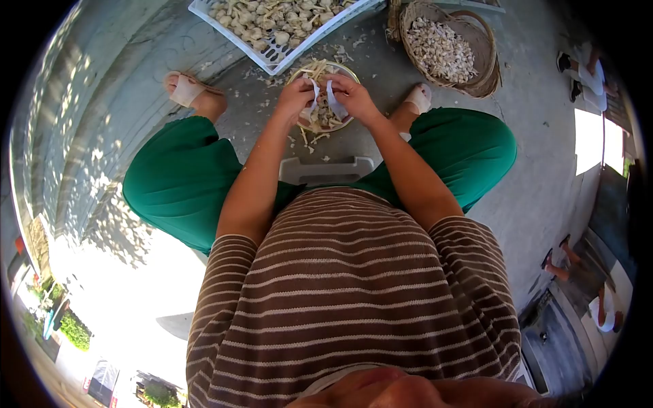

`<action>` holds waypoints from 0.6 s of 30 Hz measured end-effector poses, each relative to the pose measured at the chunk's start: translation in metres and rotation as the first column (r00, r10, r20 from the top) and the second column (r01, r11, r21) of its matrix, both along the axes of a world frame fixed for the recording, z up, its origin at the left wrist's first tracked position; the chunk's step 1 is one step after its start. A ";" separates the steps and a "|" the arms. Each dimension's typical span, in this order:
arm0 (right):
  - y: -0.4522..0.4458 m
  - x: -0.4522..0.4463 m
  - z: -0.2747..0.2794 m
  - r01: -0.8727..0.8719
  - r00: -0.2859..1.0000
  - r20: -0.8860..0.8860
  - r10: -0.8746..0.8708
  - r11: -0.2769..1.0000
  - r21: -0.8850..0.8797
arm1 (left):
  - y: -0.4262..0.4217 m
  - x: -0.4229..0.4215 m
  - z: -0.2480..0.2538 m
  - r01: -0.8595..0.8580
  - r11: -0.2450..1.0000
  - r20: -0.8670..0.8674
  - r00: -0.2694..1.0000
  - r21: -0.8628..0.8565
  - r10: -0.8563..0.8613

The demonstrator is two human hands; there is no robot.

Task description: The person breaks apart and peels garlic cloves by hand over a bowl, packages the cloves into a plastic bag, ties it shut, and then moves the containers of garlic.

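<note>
My left hand (294, 97) and my right hand (351, 97) face each other above a round basin (352, 73) on the floor between my feet. Fingers of both are bent and closed. A thin white piece (313, 96), like cloth or plastic film, shows at my left fingers, and a similar white piece (334, 102) hangs from the right ones. Whether the two are joined I cannot tell. Inside the basin lie dry garlic skins and stalks (324, 120), partly covered by my hands.
Ahead, a white plastic crate (272, 66) holds whole garlic bulbs (272, 24). A wicker basket (486, 64) with loose garlic cloves (442, 51) stands ahead to the right. Skin scraps litter the floor. A grey stool edge (326, 170) shows beneath me. Other people (588, 75) are far right.
</note>
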State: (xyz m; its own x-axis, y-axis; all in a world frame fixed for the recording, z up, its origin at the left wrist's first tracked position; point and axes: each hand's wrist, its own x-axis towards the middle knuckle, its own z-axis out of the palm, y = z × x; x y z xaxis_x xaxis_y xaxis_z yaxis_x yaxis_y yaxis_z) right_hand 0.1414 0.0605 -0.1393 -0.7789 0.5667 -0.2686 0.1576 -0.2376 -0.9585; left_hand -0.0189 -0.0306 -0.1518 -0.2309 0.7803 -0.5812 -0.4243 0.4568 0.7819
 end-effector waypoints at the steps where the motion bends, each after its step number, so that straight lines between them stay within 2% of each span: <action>1: -0.002 -0.002 -0.005 0.006 0.999 -0.054 -0.002 0.997 0.073 | 0.002 -0.002 0.003 0.018 1.000 0.020 1.000 -0.001 -0.018; 2: -0.003 -0.003 -0.010 0.016 0.994 -0.106 -0.001 0.990 0.141 | 0.002 -0.003 0.007 0.037 0.999 0.043 0.998 -0.005 -0.037; 5: -0.007 -0.004 0.011 0.038 0.992 -0.126 -0.028 0.996 0.075 | 0.004 -0.006 0.033 0.101 0.995 0.072 0.992 0.019 -0.102; 9: -0.013 -0.007 0.036 0.107 0.982 -0.163 -0.091 0.990 0.092 | 0.007 -0.012 0.065 0.173 0.985 0.060 0.983 0.012 -0.174; 11: -0.017 -0.009 0.045 0.197 0.972 -0.184 -0.147 0.936 0.292 | 0.006 -0.012 0.075 0.222 0.974 0.113 0.968 0.045 -0.226; 15: -0.018 -0.012 0.065 0.240 0.962 -0.217 -0.167 0.895 0.377 | 0.008 -0.010 0.112 0.251 0.968 0.046 0.967 0.025 -0.252; 17: -0.013 -0.012 0.081 0.236 0.969 -0.194 -0.154 0.810 0.537 | 0.011 -0.010 0.134 0.302 0.950 -0.017 0.953 0.084 -0.302; 18: -0.009 -0.014 0.088 0.258 0.960 -0.234 -0.151 0.798 0.544 | 0.013 -0.012 0.142 0.329 0.937 -0.021 0.944 0.118 -0.329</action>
